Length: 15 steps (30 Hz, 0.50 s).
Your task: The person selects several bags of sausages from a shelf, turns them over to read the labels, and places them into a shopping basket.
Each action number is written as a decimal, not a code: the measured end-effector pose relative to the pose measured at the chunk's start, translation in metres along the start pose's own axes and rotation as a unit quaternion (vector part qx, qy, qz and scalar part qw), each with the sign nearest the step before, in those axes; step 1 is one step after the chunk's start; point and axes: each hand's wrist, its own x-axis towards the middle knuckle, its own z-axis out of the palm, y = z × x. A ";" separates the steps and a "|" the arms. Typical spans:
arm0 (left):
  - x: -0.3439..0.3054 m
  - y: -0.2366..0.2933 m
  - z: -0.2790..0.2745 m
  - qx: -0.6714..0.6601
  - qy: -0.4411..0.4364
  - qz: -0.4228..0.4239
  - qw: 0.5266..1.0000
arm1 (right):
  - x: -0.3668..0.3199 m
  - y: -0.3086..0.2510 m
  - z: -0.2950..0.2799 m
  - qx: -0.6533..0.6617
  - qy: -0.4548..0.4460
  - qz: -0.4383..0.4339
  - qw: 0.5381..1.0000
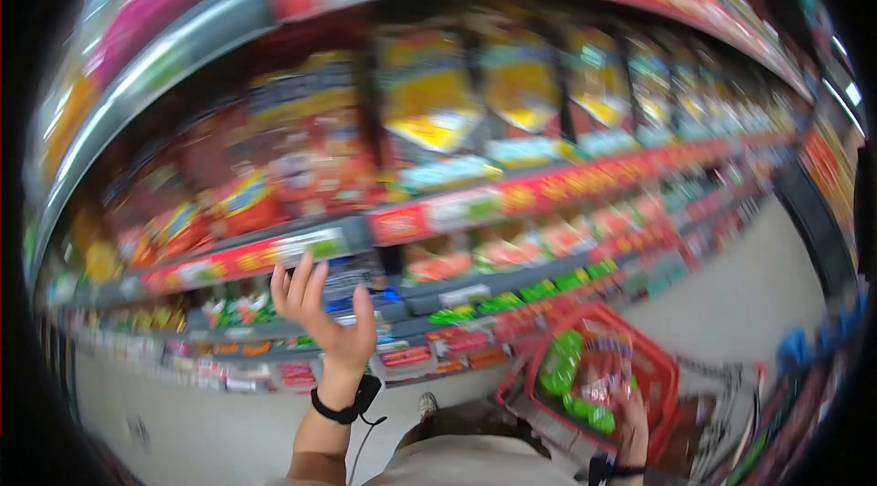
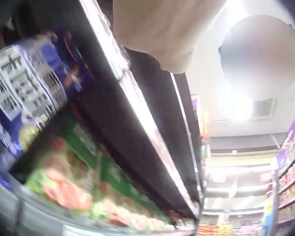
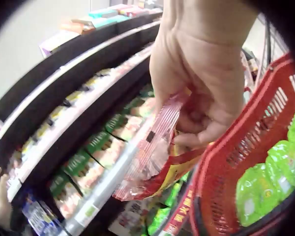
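Observation:
In the head view my left hand (image 1: 324,317) is raised before the shelf edge with fingers spread, holding nothing, near a blue package (image 1: 352,280). The left wrist view shows part of that hand (image 2: 162,34) at the top, above a blue package (image 2: 27,93) on the shelf. My right hand (image 3: 201,83) pinches the top edge of a red and clear plastic package (image 3: 150,162), which hangs beside the red basket (image 3: 206,196). In the head view the right hand (image 1: 632,417) and package (image 1: 607,363) appear over the basket (image 1: 662,376).
Green packages (image 3: 258,191) lie inside the basket. Shelves with red price strips (image 1: 530,195) run across the head view, holding rows of bagged goods (image 1: 429,93). Pale floor (image 1: 731,285) shows at the right, and a shoe (image 1: 427,406) below the lowest shelf.

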 end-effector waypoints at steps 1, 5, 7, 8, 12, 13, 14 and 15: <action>-0.010 0.017 0.005 -0.100 -0.039 0.046 0.993 | -0.029 -0.038 0.044 0.007 -0.014 -0.037 0.999; -0.039 0.100 0.042 -0.481 -0.350 -0.115 0.795 | -0.068 -0.089 0.073 -0.018 -0.077 -0.147 0.986; -0.047 0.134 0.054 -0.595 -0.476 -0.183 0.621 | -0.078 -0.104 0.087 -0.023 -0.119 -0.193 0.974; -0.046 0.148 0.058 -0.657 -0.494 -0.227 0.522 | -0.084 -0.104 0.094 -0.026 -0.112 -0.195 0.974; -0.043 0.187 0.058 -0.741 -0.463 -0.268 0.406 | -0.098 -0.115 0.126 -0.079 -0.174 -0.272 0.943; -0.042 0.187 0.056 -0.740 -0.461 -0.270 0.409 | -0.101 -0.116 0.132 -0.123 -0.169 -0.283 0.936; -0.042 0.187 0.056 -0.730 -0.458 -0.308 0.403 | -0.100 -0.115 0.132 -0.163 -0.163 -0.278 0.933; -0.041 0.187 0.055 -0.719 -0.454 -0.345 0.397 | -0.100 -0.115 0.136 -0.164 -0.167 -0.279 0.932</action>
